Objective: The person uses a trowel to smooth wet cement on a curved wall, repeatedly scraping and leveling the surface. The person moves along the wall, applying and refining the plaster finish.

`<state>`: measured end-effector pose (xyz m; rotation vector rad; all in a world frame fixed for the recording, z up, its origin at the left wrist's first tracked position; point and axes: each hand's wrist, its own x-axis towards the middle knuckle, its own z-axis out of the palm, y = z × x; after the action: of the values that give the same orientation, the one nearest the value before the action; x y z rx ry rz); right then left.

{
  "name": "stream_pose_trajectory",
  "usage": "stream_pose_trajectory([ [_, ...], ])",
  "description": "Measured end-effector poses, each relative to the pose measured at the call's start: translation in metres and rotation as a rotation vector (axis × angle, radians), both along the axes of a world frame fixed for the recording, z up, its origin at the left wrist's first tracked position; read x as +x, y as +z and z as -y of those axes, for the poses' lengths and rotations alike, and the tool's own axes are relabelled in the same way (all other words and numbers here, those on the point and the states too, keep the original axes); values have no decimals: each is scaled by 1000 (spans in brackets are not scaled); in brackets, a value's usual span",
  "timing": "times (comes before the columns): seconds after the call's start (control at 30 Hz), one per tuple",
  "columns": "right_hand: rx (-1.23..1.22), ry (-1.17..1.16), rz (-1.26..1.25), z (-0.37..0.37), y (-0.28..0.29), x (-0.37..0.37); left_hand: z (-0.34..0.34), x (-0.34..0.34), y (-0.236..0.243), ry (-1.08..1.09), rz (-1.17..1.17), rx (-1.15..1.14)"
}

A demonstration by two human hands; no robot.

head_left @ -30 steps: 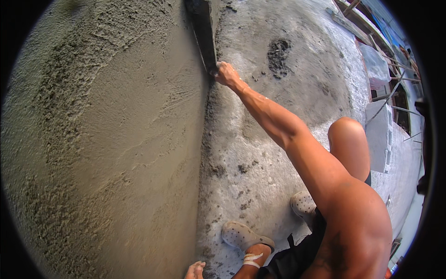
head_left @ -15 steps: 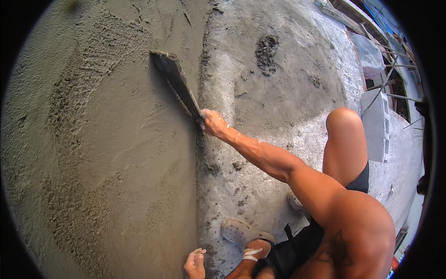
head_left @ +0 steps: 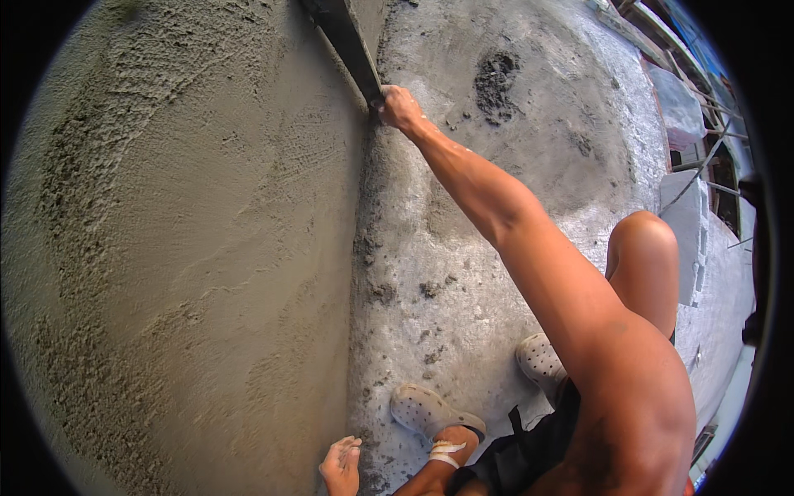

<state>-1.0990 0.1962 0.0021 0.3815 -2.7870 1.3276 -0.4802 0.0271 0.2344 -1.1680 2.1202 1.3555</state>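
Observation:
My right hand (head_left: 400, 108) is closed round the near end of a long, dark, flat straightedge (head_left: 343, 41). The straightedge slants up and left across a wall of wet grey plaster (head_left: 231, 240), and its far end runs out of the top of the view. My right arm stretches far forward over the floor. At the lower edge my left hand (head_left: 340, 468) is beside the foot of the wall. Its fingers are loosely bent and apart, with nothing visible in them. The plaster is smooth in the middle and rough in patches along the left.
The concrete floor (head_left: 471, 273) meets the wall in a long line strewn with mortar crumbs. A dark mortar clump (head_left: 496, 87) lies farther off. My feet wear pale clogs (head_left: 430, 411). Grey hollow blocks (head_left: 685, 231) stand at right, near a clear plastic sheet (head_left: 676, 103) and thin poles.
My right hand has moved the straightedge forward, up the picture along the wall. My right arm has straightened. The left hand has stayed nearly in place, its fingers slightly more spread.

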Motion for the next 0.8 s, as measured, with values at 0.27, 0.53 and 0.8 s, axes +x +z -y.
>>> stream_pose_trajectory([
  [0.27,-2,74,23,12,-7,48,-2,12,2,11,0,22],
  [0.53,-70,104,-72,28,-10,131,5,7,-8,-2,-44,82],
  [0.8,-55,110,117,54,-1,253,5,-20,-30,-48,-35,123],
])
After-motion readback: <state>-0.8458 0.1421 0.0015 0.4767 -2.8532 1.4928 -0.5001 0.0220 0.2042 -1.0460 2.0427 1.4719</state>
